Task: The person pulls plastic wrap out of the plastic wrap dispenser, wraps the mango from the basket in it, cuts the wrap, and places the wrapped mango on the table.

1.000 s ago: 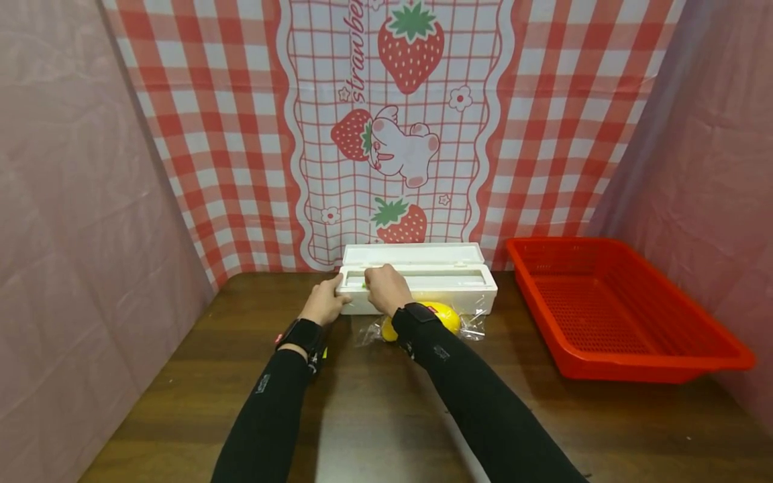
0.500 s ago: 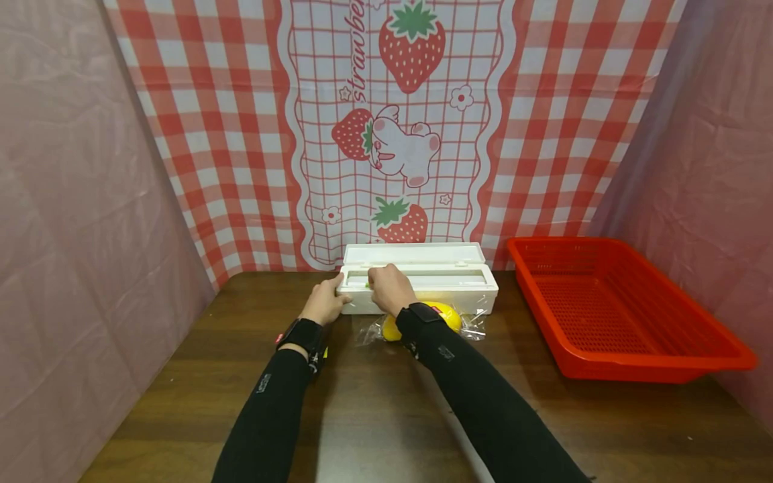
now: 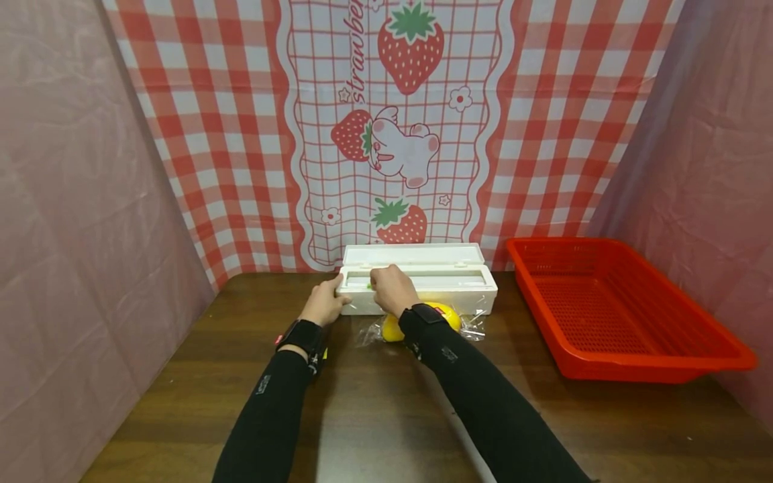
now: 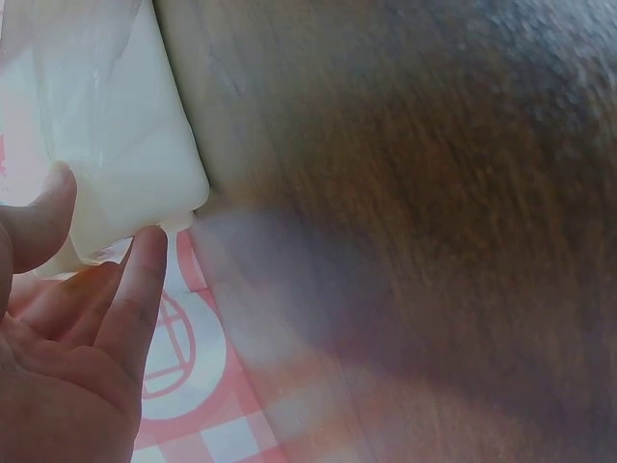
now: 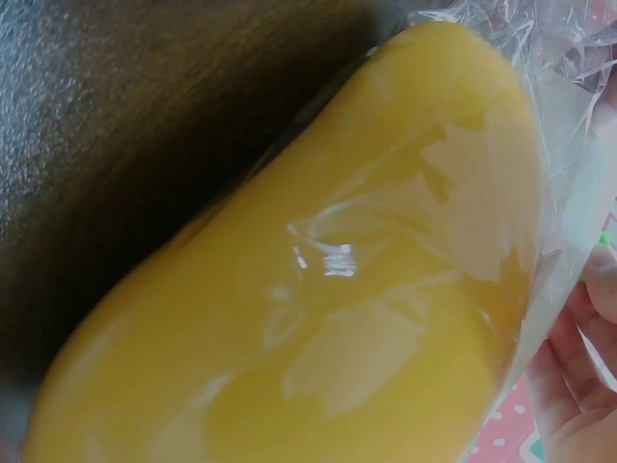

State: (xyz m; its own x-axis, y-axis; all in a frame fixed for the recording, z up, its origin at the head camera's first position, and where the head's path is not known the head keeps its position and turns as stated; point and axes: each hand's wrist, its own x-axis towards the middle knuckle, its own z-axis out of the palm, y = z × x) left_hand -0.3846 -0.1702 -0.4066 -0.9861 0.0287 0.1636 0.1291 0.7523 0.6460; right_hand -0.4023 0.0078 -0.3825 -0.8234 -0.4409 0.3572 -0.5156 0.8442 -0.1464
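Head view: white box sits lengthwise near the counter's far edge, lid flipped up at back, long slot showing on top. Left hand on box's left end, grip closed round it, thumb on the front. Right hand over left part of slot, fingers curled, grip pinching a small green piece; mostly hidden by the fingers. Yellow item lies on counter just in front of box, under clear film, partly behind right wrist. Film sticks out both sides of it and runs up onto box front. Black sleeves, black wristbands on both arms. Red basket on counter to the right, apart from box. Red-white check cloth with strawberries hangs behind, pink curtains either side.

Left wrist view: thumb on one side of box corner, fingertips against the end. Counter fills the right side, blurry.

Right wrist view: yellow item fills most of view, smooth, elongated, film creased over it. Hand cropped at right edge, bit of green at fingertips.
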